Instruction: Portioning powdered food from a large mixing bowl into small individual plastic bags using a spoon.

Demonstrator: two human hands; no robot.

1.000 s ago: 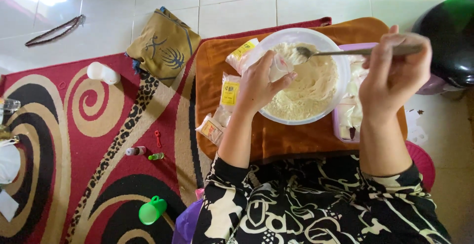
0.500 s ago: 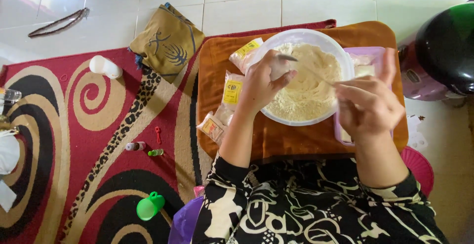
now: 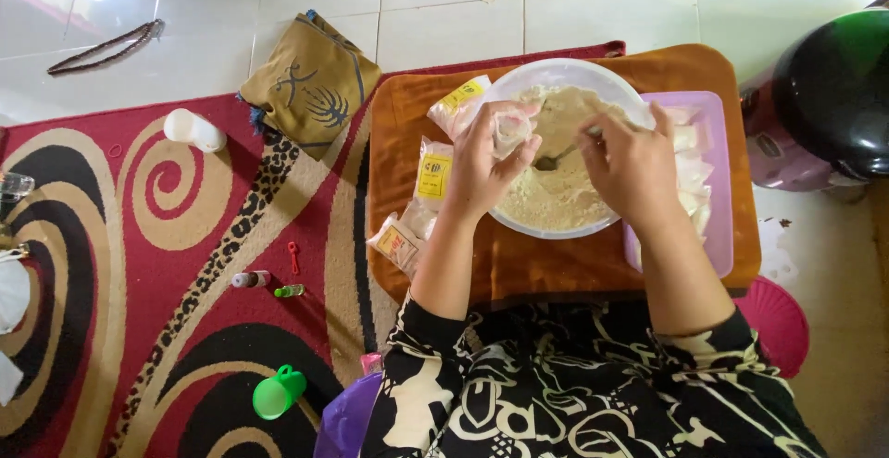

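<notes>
Left hand holds a small clear bag over the bowl, fingers clamped on its mouth. Right hand has fingers pinched together on a spoon, its tip down in the flour.

Risks, as I judge them: the bag is thin, limp film — if the mouth folds shut, the powder would land on the fingers or the worktop. Flour is fine and loose, so a tilted spoon would shed it before the bag. The bowl sits near the worktop's far edge and touches the tray; a push from either wrist could slide it.

Materials: bowl is white, round, smooth plastic; tray is lilac, rectangular, with soft white packs inside. Worktop is orange-brown, rounded corners, low on a patterned red rug. Three filled packets with yellow labels lie just left of the bowl — glossy, pillow-shaped. The flour is pale beige, matte, heaped unevenly.
</notes>
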